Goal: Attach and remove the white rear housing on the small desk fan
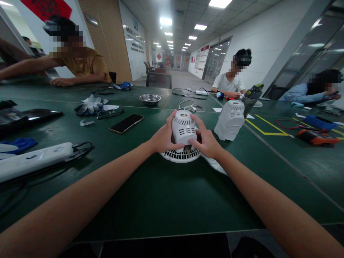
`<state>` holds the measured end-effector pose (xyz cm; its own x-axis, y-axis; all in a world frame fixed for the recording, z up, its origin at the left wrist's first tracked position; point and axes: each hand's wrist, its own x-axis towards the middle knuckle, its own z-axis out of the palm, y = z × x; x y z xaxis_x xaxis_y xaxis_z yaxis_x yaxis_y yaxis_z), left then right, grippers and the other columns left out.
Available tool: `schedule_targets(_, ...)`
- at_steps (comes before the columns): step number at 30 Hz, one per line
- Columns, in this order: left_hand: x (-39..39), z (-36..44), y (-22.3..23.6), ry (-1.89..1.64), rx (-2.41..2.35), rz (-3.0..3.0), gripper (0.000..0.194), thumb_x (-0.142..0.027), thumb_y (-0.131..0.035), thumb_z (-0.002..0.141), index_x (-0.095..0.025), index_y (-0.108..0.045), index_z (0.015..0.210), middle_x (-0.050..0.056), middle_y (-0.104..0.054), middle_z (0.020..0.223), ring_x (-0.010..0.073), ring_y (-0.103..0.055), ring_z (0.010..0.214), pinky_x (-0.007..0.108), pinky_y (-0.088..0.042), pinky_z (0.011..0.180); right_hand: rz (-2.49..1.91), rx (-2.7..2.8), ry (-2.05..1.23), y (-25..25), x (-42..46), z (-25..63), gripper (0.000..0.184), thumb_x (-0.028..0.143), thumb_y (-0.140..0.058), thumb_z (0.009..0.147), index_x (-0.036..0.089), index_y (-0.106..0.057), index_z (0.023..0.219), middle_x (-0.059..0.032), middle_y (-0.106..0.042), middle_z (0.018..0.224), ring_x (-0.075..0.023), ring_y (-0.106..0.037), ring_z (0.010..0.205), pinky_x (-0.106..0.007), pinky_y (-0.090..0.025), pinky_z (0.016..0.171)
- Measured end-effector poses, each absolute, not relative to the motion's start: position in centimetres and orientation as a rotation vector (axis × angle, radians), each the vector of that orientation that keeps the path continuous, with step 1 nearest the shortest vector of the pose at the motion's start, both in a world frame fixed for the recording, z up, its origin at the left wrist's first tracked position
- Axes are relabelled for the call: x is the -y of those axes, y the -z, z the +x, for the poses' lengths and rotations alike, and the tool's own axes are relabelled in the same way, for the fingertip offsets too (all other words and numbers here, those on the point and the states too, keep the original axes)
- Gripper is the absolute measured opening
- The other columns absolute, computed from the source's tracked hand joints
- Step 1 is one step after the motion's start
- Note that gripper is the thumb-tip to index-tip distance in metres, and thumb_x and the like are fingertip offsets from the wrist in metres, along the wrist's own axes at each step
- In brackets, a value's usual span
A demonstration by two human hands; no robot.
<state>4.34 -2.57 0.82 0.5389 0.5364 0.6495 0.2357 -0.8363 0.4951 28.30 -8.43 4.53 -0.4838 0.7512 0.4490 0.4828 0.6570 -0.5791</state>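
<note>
Between my two hands is a white slotted motor cover (184, 126), part of a small fan. It sits over a round white fan grille (176, 156) that lies on the green table. My left hand (164, 138) wraps the cover's left side, thumb along its lower front edge. On the other side my right hand (205, 139) grips it the same way, thumb at the lower right corner. Some of the motor shows in the gap under the cover. A white cable (190, 104) lies behind it. Right of my hands stands a similar white housing (230, 121).
Left of my hands lie a phone (126, 123), gloves (90, 106) and a white power strip (37, 161). A metal bowl (149, 99) is further back. To the right are a dark bottle (252, 99) and an orange meter (318, 137). Several people sit around the table.
</note>
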Motion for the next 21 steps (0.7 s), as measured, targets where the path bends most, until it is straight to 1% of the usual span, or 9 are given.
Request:
schedule_targets(5, 2.43, 4.26, -0.65, -1.216, -0.595, 2.441, 0.134, -0.056, -0.083, 0.070, -0.031, 0.012, 0.161, 0.024, -0.030, 0.160, 0.0470, -0.055, 0.128, 0.069, -0.044, 0.104, -0.965, 2.188, -0.490, -4.55, 8.42, 28.31, 0.090, 0.052, -0.062, 0.090, 0.030, -0.011, 0.162, -0.0063, -0.072, 0.098, -0.0226, -0.064, 0.066, -0.043, -0.058, 0.064)
schedule_targets(10, 2.48, 4.33, -0.77, -1.193, -0.624, 2.419, 0.136, -0.056, -0.083, 0.069, -0.029, 0.014, 0.161, 0.024, -0.033, 0.158, 0.0469, -0.056, 0.127, 0.068, -0.042, 0.105, -0.953, 2.184, -0.487, -4.40, 8.30, 28.29, 0.091, 0.054, -0.061, 0.091, 0.030, -0.010, 0.162, -0.0075, -0.072, 0.103, -0.0232, -0.065, 0.069, -0.044, -0.058, 0.066)
schedule_targets(14, 2.45, 4.36, -0.78, -1.195, -0.632, 2.419, 0.137, -0.056, -0.084, 0.069, -0.030, 0.015, 0.161, 0.023, -0.036, 0.157, 0.0460, -0.057, 0.126, 0.068, -0.043, 0.105, -0.955, 2.191, -0.482, -4.39, 8.30, 28.28, 0.091, 0.055, -0.061, 0.091, 0.029, -0.010, 0.162, -0.0073, -0.072, 0.101, -0.0237, -0.066, 0.069, -0.044, -0.057, 0.066)
schedule_targets(21, 2.43, 4.27, -0.68, -1.200, -0.603, 2.398, 0.135, -0.056, -0.083, 0.070, -0.033, 0.014, 0.160, 0.022, -0.029, 0.162, 0.0476, -0.054, 0.129, 0.069, -0.042, 0.106, -0.974, 2.197, -0.471, -4.60, 8.46, 28.17, 0.091, 0.052, -0.061, 0.091, 0.030, -0.009, 0.162, -0.0061, -0.072, 0.097, -0.0233, -0.064, 0.065, -0.043, -0.057, 0.064)
